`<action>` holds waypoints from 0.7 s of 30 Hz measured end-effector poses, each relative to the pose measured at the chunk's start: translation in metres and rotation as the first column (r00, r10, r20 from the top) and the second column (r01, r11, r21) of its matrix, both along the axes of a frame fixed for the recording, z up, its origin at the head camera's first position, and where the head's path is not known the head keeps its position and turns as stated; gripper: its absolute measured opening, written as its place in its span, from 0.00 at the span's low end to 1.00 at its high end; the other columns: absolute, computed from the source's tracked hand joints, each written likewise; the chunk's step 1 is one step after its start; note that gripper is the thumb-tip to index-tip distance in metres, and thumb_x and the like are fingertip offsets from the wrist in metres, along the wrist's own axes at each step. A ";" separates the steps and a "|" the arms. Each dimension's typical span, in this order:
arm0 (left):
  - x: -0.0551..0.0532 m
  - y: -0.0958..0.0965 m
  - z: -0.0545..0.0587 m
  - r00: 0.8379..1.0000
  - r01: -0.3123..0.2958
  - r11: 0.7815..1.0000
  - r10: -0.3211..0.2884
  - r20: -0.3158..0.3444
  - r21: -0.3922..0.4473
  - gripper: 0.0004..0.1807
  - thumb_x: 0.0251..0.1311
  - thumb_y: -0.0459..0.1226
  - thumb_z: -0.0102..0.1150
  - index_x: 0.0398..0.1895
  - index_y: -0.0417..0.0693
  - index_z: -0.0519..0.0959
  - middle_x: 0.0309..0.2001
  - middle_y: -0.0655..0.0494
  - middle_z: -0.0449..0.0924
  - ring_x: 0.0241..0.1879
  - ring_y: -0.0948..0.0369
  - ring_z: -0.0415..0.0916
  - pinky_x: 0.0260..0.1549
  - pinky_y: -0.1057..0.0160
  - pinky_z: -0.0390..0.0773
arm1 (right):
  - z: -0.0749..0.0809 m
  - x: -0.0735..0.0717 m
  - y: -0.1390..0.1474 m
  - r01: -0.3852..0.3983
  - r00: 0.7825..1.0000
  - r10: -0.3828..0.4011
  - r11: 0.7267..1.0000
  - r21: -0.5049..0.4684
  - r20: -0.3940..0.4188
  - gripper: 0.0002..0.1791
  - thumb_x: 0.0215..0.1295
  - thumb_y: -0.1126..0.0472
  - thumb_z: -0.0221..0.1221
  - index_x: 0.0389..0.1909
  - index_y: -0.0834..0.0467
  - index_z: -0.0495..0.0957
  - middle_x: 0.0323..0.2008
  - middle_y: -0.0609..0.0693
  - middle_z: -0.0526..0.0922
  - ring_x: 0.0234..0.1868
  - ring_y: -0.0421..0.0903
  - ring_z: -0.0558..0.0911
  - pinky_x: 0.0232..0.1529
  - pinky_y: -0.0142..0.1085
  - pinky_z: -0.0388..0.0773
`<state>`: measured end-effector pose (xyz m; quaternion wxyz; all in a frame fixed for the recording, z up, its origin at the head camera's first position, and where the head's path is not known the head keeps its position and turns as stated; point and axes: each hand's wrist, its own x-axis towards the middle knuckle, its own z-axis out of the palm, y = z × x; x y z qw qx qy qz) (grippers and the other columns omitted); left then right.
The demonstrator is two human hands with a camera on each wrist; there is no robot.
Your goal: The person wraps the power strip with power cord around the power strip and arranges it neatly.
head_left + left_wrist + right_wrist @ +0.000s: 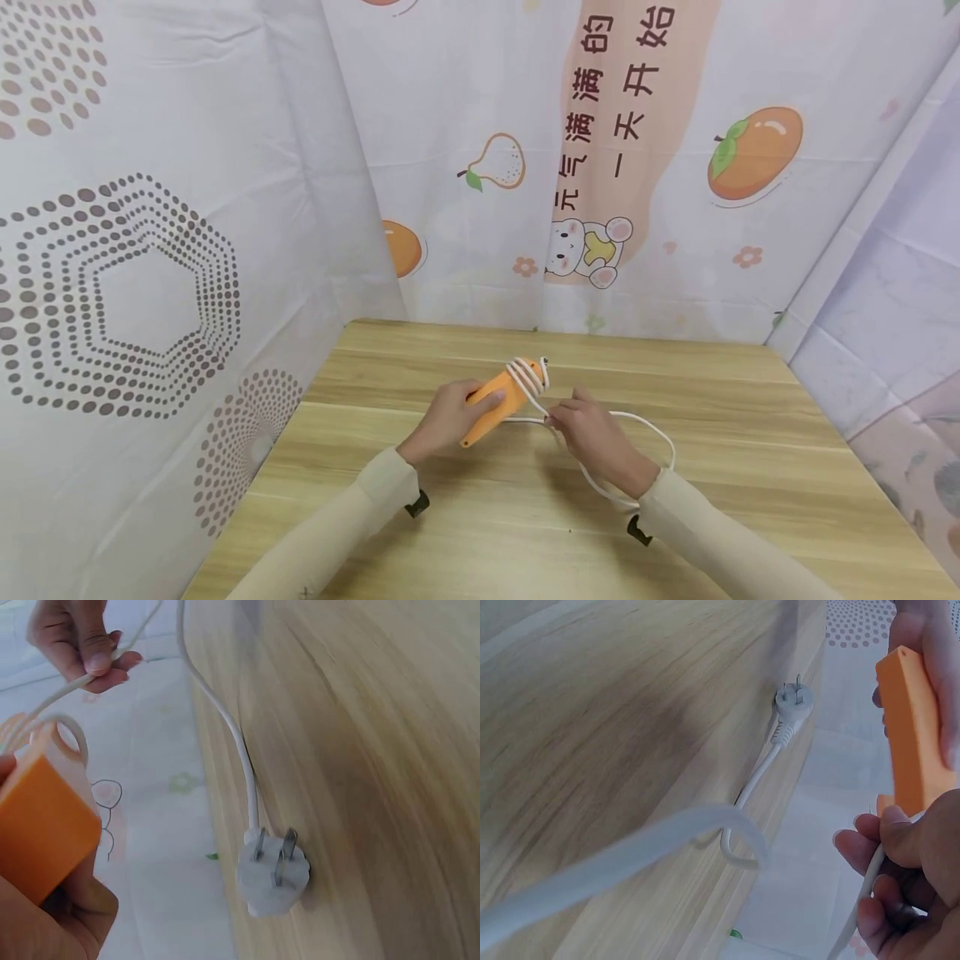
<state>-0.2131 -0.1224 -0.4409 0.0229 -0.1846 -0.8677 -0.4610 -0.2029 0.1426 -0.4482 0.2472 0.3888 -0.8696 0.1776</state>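
Note:
My left hand [450, 417] grips an orange power strip [480, 429], tilted above the table, with the thumb across its upper face. Several turns of white cord [527, 379] wrap round the strip's far end. To the right, my right hand [592, 433] pinches the cord between thumb and fingers, just off the wrapped end. From there the cord [670, 446] loops out on the right side. A white three-pin plug [271, 876] rests on the table with its pins up, in both wrist views. The head view does not show the plug.
The wood-grain table [750, 467] spreads under both hands. Printed white curtains [465, 100] hang behind it and at its left and right sides. A black strap piece [416, 503] shows under the left sleeve, and another black piece [639, 530] under the right one.

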 end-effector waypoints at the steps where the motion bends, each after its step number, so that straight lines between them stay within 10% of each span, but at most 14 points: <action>1: 0.001 0.000 0.001 1.000 0.013 1.000 -0.013 0.020 0.012 0.23 0.71 0.59 0.57 0.32 0.51 0.82 0.21 0.58 0.75 0.17 0.63 0.70 0.16 0.65 0.70 | 0.000 0.000 0.000 0.002 1.000 -0.002 1.000 -0.002 0.016 0.02 0.60 0.69 0.71 0.33 0.61 0.87 0.29 0.49 0.87 0.27 0.41 0.65 0.28 0.31 0.69; 21: 0.004 -0.012 0.008 0.943 0.244 0.959 -0.269 0.196 0.144 0.18 0.64 0.59 0.66 0.34 0.56 0.87 0.26 0.56 0.78 0.23 0.62 0.70 0.23 0.64 0.71 | 0.005 -0.004 0.007 -0.093 0.993 0.091 0.995 0.020 0.070 0.05 0.56 0.66 0.74 0.32 0.55 0.88 0.32 0.45 0.88 0.32 0.41 0.68 0.31 0.33 0.72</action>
